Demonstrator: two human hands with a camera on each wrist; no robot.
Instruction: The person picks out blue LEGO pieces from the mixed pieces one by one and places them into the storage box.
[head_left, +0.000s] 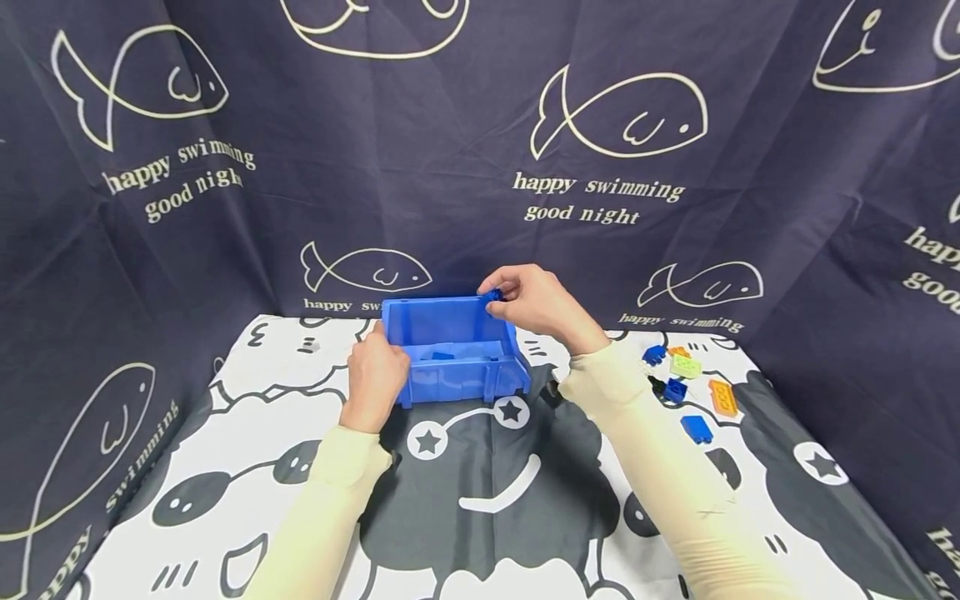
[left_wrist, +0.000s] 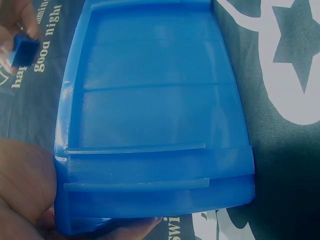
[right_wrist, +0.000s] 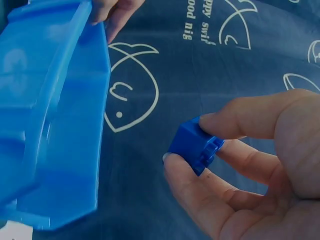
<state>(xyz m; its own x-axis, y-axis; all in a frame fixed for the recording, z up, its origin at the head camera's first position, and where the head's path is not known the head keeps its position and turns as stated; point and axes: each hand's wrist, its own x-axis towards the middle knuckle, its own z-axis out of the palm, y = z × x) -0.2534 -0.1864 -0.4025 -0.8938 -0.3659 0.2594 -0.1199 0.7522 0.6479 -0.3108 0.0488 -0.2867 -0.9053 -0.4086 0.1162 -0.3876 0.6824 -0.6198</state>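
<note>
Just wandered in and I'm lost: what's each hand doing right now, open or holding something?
Left hand: closed, gripping the bin by its side.
Right hand: closed, pinching a blue block.

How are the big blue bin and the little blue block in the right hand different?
The blue bin is much bigger than the blue block. The bin is a lighter blue; the block is darker. The bin is hollow with flat walls, while the block is chunky with bumps on one side. The left hand grips the bin, but the right hand pinches the block. Both are blue and held.
</note>
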